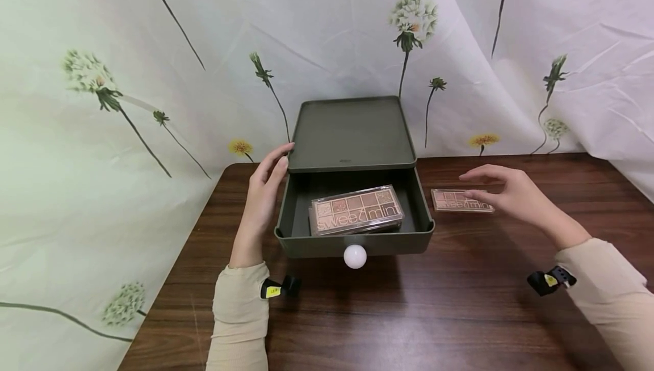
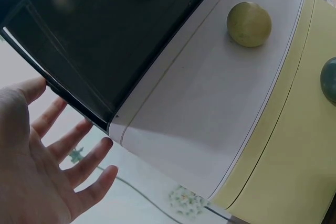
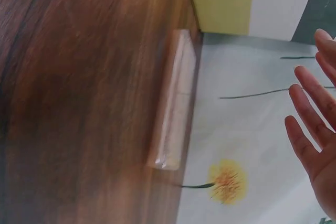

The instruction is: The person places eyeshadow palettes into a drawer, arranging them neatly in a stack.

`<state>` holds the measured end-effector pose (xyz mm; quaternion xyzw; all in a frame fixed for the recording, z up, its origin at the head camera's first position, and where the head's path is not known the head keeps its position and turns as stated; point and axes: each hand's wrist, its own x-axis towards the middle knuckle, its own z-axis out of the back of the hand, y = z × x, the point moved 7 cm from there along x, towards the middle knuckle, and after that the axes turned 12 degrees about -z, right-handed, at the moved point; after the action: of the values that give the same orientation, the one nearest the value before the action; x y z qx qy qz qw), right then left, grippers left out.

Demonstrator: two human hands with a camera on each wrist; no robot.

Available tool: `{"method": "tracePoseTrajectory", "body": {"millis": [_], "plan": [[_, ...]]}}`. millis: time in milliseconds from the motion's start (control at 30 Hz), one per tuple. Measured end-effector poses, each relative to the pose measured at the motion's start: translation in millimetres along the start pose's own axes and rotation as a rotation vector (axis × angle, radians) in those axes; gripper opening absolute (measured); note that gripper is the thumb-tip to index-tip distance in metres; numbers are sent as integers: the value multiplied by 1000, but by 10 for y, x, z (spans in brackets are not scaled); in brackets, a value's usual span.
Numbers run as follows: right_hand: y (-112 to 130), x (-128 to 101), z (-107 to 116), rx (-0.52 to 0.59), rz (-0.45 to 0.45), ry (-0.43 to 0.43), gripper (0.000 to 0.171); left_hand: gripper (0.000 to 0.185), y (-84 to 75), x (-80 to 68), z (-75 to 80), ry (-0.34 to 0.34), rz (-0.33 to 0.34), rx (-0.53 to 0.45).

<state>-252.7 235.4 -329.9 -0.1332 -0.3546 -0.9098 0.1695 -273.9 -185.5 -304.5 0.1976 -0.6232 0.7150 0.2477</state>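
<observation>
Fingers (image 2: 90, 162) of my left hand (image 1: 261, 192) fan loosely at the side of the drawer unit (image 1: 352, 133), holding nothing; I judge they're there to steady it; just right of that hand the dark top drawer (image 1: 311, 246) juts out, white knob (image 1: 355, 256) at its front; inside, between my two hands, the stacked palette (image 1: 357, 212) lies askew on at least one more, its clear lid showing two rows of pinkish and brown pans under big pale lettering; over to my right hand (image 1: 511, 192) now, empty too, thumb and fingers parted wide; below its fingertips, apart from them on my right-wrist feed, the loose palette (image 1: 452, 202) lies flat on the brown table (image 1: 480, 291); slim, glossy, pinkish, similar lettering, one end partly hidden by that hand; I read this step as reaching for it, though I can't tell coming from going; the next move, I'd say, calls for lowering that hand, pinching the edges and lifting leftwards over the drawer wall.
</observation>
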Motion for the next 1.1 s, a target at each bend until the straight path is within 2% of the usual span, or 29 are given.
{"method": "tracePoseTrajectory", "body": {"millis": [200,433,600,833,1100], "plan": [[-259,19,-59,-16,-132,76,34,40,-7,2,2,-5,-5,-4],[-542,-1,-156,-83,-247,183,44,41,-1,-1,-8,3,-6,-7],[-744,11,-228,-52,-320,261,50,41,-7,-7,-1,-3,-1,0],[-921,56,-331,-42,-340,285,57,40,0,-7,-3,-2,-8,-8],[-913,135,-506,-60,-303,328,62,40,0,-2,-2,-10,-10,-9]]}}
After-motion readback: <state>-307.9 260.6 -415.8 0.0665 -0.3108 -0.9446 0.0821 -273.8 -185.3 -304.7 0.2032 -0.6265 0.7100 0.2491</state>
